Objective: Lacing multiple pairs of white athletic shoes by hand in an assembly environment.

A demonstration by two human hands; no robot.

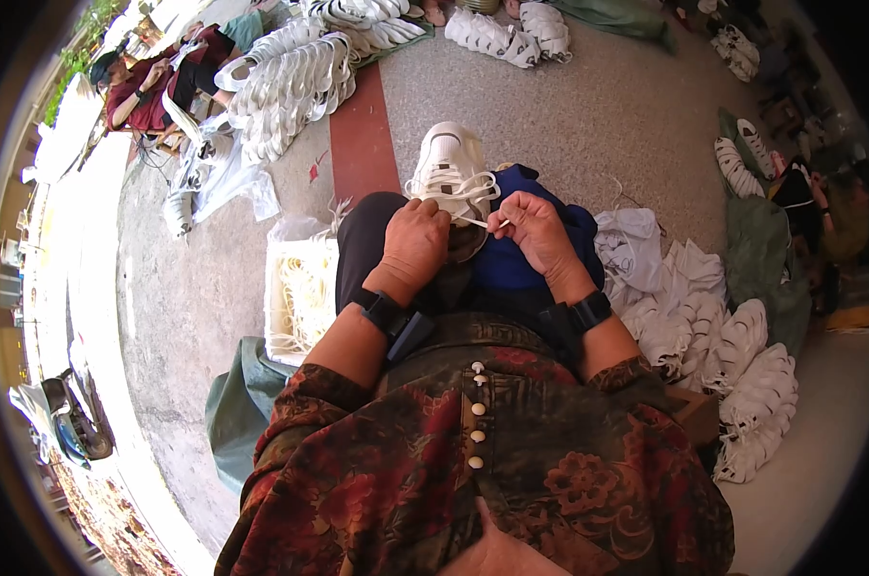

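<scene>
On my lap lies a white sneaker. Left hand fingers close on it. Right hand fingers pinch its white lace.

A white sneaker rests on the person's lap, toe pointing to the far side, sole down, tilted slightly left. Its upper is plain white and chunky, and the heel opening faces near. White laces run loosely across the tongue in slack loops, and one thin lace end stretches rightward at the near edge of the shoe
</scene>
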